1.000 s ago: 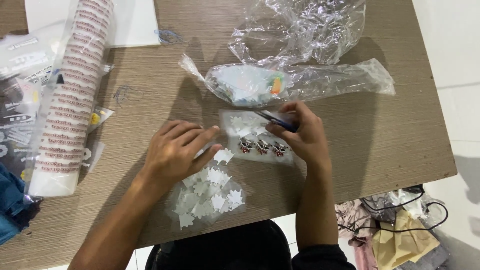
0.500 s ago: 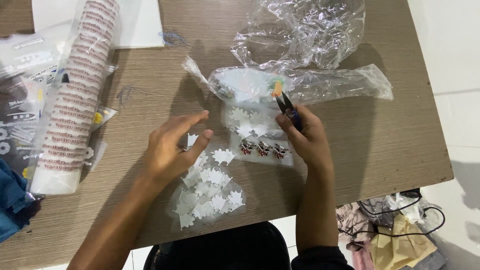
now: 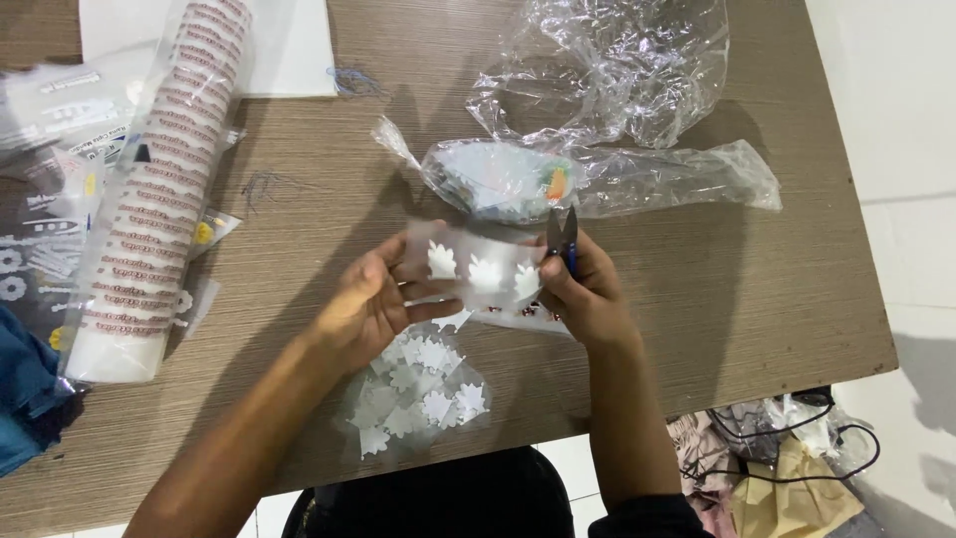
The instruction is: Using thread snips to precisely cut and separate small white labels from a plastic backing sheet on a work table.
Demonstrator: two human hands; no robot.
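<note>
The left hand (image 3: 373, 299) pinches the left end of a clear plastic strip (image 3: 478, 267) printed with white leaf shapes, fingers closed on it and lifting it just above the wooden table (image 3: 757, 289). The right hand (image 3: 588, 294) grips the strip's right end and also clenches a small pair of dark thread snips (image 3: 563, 237), blades pointing away from the person (whether they are parted cannot be told). Under the hands, at the table's near edge, lies a pile of cut-out white leaf pieces (image 3: 418, 399). Just beyond the strip rests a filled clear bag (image 3: 588, 179), with crumpled plastic wrap (image 3: 617, 70) farther off. At far left lies a sleeve of stacked paper cups (image 3: 159, 199).
</note>
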